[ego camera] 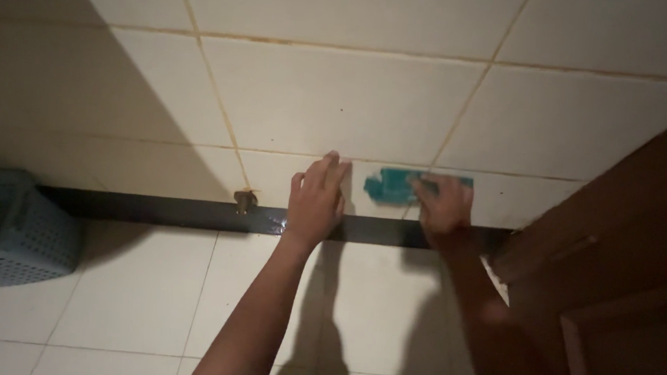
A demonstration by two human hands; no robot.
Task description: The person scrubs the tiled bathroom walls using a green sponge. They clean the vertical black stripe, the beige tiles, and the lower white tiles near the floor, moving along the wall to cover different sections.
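Two hands are in view — the left hand (317, 198) and the right hand (444, 208) — each on its own bare forearm, so two forearms as well. One teal scrubbing pad (397, 185) shows against the wall. One small brown tap (244, 200) sticks out low on that wall. One dark band (149, 209) runs along the foot of it. One grey perforated basket (9, 229) sits on the floor at the left edge. One brown wooden door (626, 298) fills the right side — only part of it is seen.
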